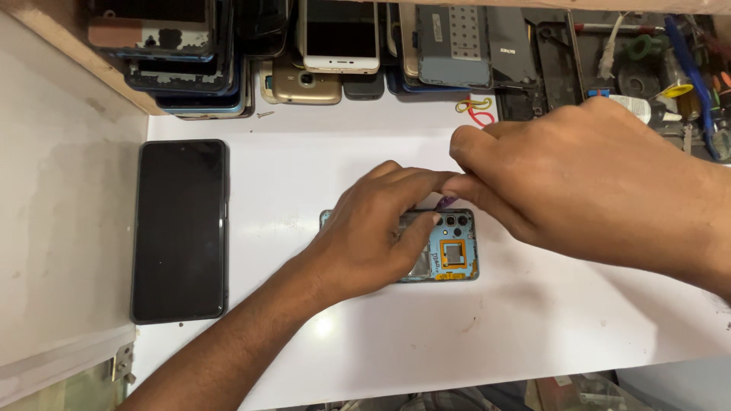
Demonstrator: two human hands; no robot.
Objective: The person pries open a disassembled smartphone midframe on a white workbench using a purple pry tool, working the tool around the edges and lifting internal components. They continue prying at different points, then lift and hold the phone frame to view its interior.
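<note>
Seen from above, a white tabletop [426, 335] with an opened phone [449, 255] lying flat near its middle, back cover off, so that the blue inner frame, the camera lenses and a square orange-edged part show.

The left hand [377, 228] rests on top of the opened phone, covering its left half. The fingers are curled and pressed down, and the thumb lies across the upper edge beside the camera lenses.

The right hand [556, 175] reaches in from the right, just above the phone's top edge. Its thumb and forefinger are pinched narrowly on a small purple pick [446, 202], of which only the tip shows, touching the phone near the lenses. The fingertips of the two hands meet there.

Well apart to the left lies a black phone [181, 228], screen up and dark, lengthwise near the tabletop's left edge.

Along the far edge is a row of stacked phones [304, 53] and loose back covers. To the right of these sits a tray of tools [655, 61], and yellow and red rubber bands [476, 109] lie just in front of the stack.
</note>
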